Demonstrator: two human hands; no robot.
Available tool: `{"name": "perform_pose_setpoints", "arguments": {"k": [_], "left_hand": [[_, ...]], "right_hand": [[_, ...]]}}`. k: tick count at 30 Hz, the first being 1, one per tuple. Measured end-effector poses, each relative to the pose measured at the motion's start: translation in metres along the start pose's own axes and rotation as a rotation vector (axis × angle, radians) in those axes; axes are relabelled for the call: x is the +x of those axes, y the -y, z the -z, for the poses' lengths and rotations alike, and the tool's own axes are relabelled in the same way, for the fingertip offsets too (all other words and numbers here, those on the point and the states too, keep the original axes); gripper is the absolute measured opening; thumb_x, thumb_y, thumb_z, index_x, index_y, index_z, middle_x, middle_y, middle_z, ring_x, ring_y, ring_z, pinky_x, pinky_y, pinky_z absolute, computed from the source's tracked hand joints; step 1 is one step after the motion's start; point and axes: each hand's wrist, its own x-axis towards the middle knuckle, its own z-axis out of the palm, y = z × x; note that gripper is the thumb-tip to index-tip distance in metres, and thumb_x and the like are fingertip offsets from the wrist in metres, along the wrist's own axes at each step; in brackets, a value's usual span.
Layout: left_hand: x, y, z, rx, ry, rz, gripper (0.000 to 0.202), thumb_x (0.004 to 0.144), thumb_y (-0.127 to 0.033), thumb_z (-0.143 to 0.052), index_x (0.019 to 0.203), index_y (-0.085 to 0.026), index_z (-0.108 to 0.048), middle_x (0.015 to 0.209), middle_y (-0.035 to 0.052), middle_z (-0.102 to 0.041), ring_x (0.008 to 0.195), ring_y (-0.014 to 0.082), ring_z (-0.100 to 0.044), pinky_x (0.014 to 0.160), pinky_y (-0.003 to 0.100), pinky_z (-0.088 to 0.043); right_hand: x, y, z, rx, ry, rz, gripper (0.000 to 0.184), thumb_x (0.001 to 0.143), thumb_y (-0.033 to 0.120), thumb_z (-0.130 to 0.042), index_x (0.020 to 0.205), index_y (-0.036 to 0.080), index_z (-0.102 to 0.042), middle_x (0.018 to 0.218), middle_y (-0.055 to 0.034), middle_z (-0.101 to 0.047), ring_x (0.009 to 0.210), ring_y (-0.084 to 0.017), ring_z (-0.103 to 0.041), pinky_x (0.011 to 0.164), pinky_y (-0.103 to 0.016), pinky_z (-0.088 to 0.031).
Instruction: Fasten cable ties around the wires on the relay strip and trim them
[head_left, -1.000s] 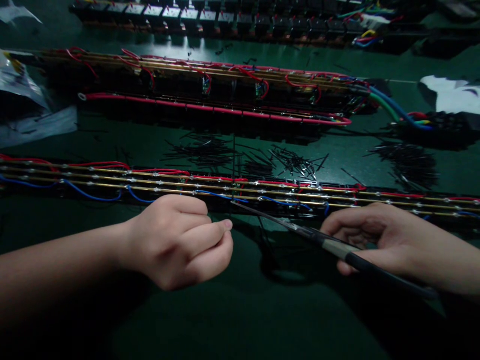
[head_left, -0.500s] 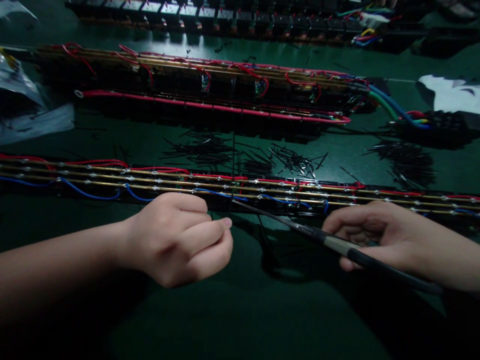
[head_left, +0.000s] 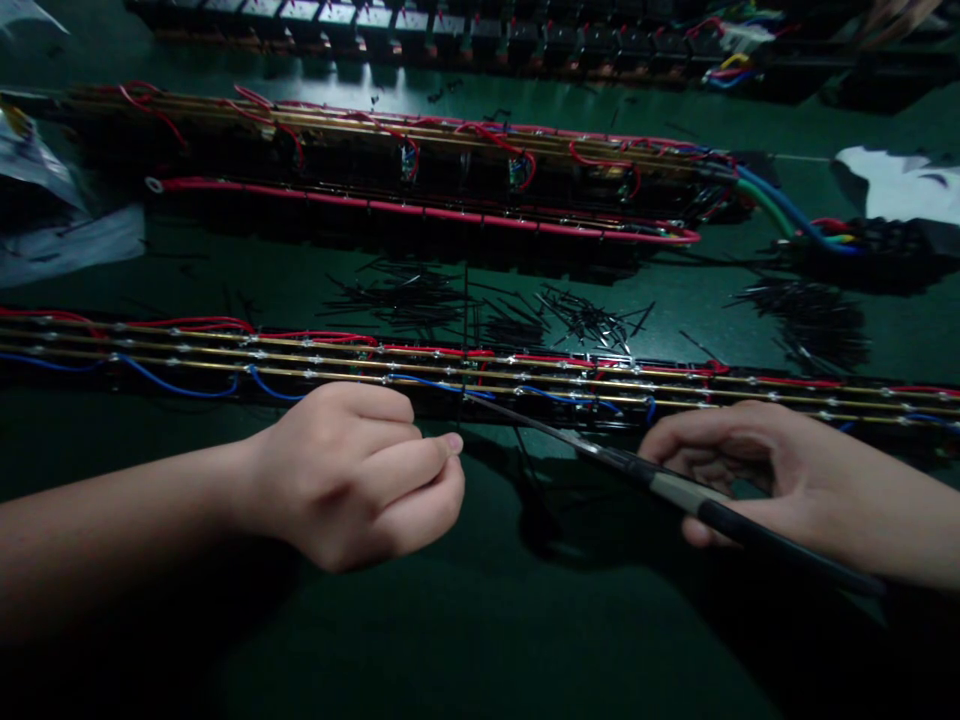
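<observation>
My left hand (head_left: 367, 480) is closed in a pinch in front of the long wired strip. A thin black cable tie (head_left: 466, 320) crosses the strip, and its near end runs down to my left fingertips; the grip itself is mostly hidden. In my right hand (head_left: 750, 470) is a slim pair of scissors (head_left: 675, 492), seen edge-on, with a black and beige handle. Its metal point meets the tie at the strip's near edge. The strip (head_left: 322, 372) carries parallel brass rods with solder joints, plus red and blue wires.
Behind the strip lie loose piles of short black pieces (head_left: 409, 295), with another pile (head_left: 814, 325) to the right. Farther back is a second wired assembly (head_left: 420, 135) with a thick red cable (head_left: 420, 208). Clear plastic bags (head_left: 71, 245) lie at the left.
Almost nothing differs. The view has shifted very slightly, and both hands, the scissors and the cable tie hold nearly the same places.
</observation>
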Motion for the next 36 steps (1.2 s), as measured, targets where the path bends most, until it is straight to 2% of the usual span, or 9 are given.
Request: {"name": "perform_pose_setpoints", "arguments": {"k": [6,11,15,17,22,27,32,36], "left_hand": [[0.000,0.000,0.000,0.008,0.000,0.001,0.008,0.084,-0.008,-0.071,0.083,-0.015,-0.069,0.070,-0.0007,-0.072,0.056,0.0107,-0.060,0.049,0.026,-0.048],[0.000,0.000,0.000,-0.021,-0.017,0.000,0.007,0.082,-0.007,-0.073,0.084,-0.014,-0.069,0.069,0.0011,-0.072,0.057,0.0121,-0.062,0.049,0.028,-0.048],[-0.002,0.001,0.000,-0.024,-0.020,-0.008,0.011,0.081,-0.006,-0.074,0.087,-0.013,-0.069,0.072,0.0013,-0.073,0.058,0.0122,-0.062,0.049,0.027,-0.048],[-0.003,0.001,0.000,-0.023,-0.020,-0.015,0.013,0.080,-0.006,-0.074,0.088,-0.013,-0.069,0.072,0.0013,-0.072,0.059,0.0125,-0.063,0.049,0.027,-0.048],[-0.002,0.001,0.000,-0.009,-0.028,-0.019,0.013,0.081,-0.008,-0.074,0.091,-0.015,-0.068,0.072,-0.0001,-0.072,0.061,0.0127,-0.065,0.049,0.026,-0.050],[-0.002,0.001,-0.001,-0.011,-0.028,-0.008,0.013,0.082,-0.007,-0.072,0.090,-0.016,-0.068,0.071,-0.0010,-0.073,0.059,0.0115,-0.064,0.049,0.026,-0.050],[-0.004,0.002,-0.001,-0.029,-0.030,-0.013,0.019,0.078,-0.007,-0.076,0.093,-0.015,-0.068,0.074,0.0002,-0.074,0.058,0.0125,-0.063,0.049,0.028,-0.050],[-0.004,0.002,-0.001,-0.020,-0.039,0.003,0.017,0.080,-0.008,-0.074,0.094,-0.017,-0.067,0.074,-0.0017,-0.073,0.057,0.0113,-0.062,0.049,0.027,-0.050]], "right_hand": [[-0.001,0.001,-0.002,-0.038,0.006,-0.017,0.036,0.061,0.046,-0.088,0.086,0.023,-0.075,0.071,-0.0016,-0.071,0.063,-0.019,-0.065,0.051,-0.024,-0.049],[-0.003,0.000,0.001,-0.129,0.044,0.013,0.033,0.063,0.046,-0.086,0.085,0.024,-0.074,0.072,-0.0015,-0.071,0.065,-0.019,-0.066,0.055,-0.026,-0.052],[-0.009,-0.005,0.004,-0.233,0.036,0.062,0.035,0.072,0.048,-0.081,0.098,0.027,-0.073,0.091,-0.0036,-0.075,0.078,-0.023,-0.069,0.063,-0.028,-0.056],[-0.011,-0.005,0.004,-0.237,0.020,0.075,0.036,0.070,0.048,-0.082,0.099,0.028,-0.073,0.095,-0.0027,-0.075,0.083,-0.024,-0.069,0.066,-0.029,-0.057],[-0.006,0.003,-0.001,-0.178,0.002,0.022,0.035,0.062,0.048,-0.087,0.085,0.026,-0.073,0.080,-0.0013,-0.072,0.072,-0.022,-0.066,0.059,-0.028,-0.055],[-0.002,0.006,-0.003,-0.144,-0.006,-0.012,0.040,0.062,0.055,-0.085,0.083,0.023,-0.074,0.076,-0.0032,-0.072,0.068,-0.022,-0.066,0.054,-0.028,-0.052],[-0.002,0.002,-0.001,-0.138,-0.002,-0.001,0.041,0.063,0.057,-0.084,0.084,0.023,-0.074,0.071,-0.0018,-0.069,0.064,-0.019,-0.062,0.053,-0.025,-0.049],[-0.002,0.002,0.000,-0.103,0.009,-0.008,0.043,0.059,0.057,-0.085,0.084,0.023,-0.074,0.071,-0.0019,-0.069,0.064,-0.019,-0.061,0.052,-0.026,-0.048]]}}
